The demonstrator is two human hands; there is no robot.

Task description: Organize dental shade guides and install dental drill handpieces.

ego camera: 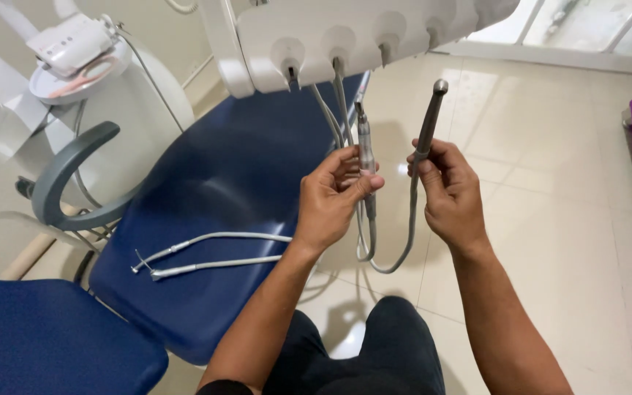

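Note:
My left hand [330,197] grips a silver dental motor piece [364,143] on a grey hose, held upright in front of me. In my right hand [446,192] is a dark grey dental handpiece [430,117], its small round head pointing up. A grey hose [389,249] loops down between the two hands. Both hands are over the edge of a blue dental chair [213,190].
A white instrument holder [345,29] with several sockets hangs above the hands. Two more handpieces [184,260] on hoses lie on the blue seat. A grey armrest [67,175] and a white unit with a tray [74,66] stand at left. Beige tiled floor [550,168] lies right.

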